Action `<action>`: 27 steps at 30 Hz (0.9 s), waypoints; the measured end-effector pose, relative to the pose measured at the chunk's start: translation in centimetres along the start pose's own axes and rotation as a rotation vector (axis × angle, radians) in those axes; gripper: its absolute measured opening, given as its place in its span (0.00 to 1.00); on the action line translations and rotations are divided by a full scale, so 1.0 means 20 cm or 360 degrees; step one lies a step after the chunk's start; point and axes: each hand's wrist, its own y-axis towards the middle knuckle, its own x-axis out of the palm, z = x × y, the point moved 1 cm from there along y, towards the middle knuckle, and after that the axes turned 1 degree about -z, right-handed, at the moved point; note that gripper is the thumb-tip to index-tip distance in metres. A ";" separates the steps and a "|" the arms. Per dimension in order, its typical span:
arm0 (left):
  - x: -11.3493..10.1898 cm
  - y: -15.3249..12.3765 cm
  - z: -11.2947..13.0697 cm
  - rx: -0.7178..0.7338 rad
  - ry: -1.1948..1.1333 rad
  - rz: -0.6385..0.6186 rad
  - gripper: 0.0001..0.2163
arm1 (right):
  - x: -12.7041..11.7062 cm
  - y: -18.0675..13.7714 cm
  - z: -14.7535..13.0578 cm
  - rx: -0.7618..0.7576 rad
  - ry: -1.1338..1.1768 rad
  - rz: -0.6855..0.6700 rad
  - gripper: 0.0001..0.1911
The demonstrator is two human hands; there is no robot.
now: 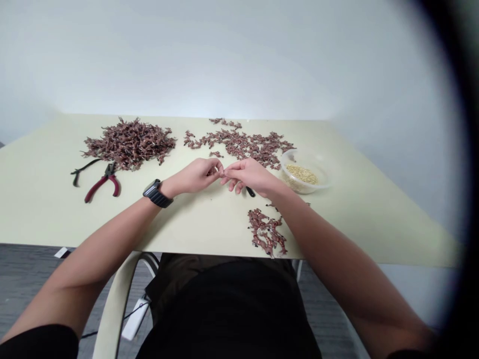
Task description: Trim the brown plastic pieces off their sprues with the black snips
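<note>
My left hand (200, 175) and my right hand (252, 175) meet over the middle of the table, their fingertips pinched together. A bit of a small brown figurine (211, 171) shows inside the curled fingers of my left hand. Whatever lies between my right thumb and index finger is too small to make out; the other right fingers are loosely bent. Beneath my right hand, a black tool end (250, 192) sticks out, the rest of it hidden. Brown animal-shaped figurines (247, 144) lie scattered just beyond my hands, and a smaller group of figurines (266, 232) is near the front edge.
At the back left stands a heaped pile of brown figurines (130, 142). Red-handled pliers (103, 183) and a dark-handled tool (84, 168) lie before it. A clear plastic bowl (324, 185) with small yellowish pieces is on the right. The table's front edge (209, 253) is close to my body.
</note>
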 end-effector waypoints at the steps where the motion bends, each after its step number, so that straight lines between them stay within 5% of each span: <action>1: 0.00 0.00 -0.01 0.0004 0.0006 0.0013 0.09 | 0.00 0.00 0.00 0.0001 0.0024 0.0002 0.06; 11: 0.02 0.01 -0.04 -0.0129 0.0067 0.0353 0.10 | -0.02 0.00 0.02 -0.0067 0.0202 -0.0043 0.10; 20: 0.06 0.02 -0.09 -0.0210 -0.0852 0.0386 0.14 | -0.01 0.01 0.04 -0.0059 0.0497 0.0001 0.08; 27: 0.05 0.02 -0.06 -0.0257 -0.1048 0.0392 0.14 | -0.02 0.03 0.03 -0.0136 0.0437 0.0143 0.14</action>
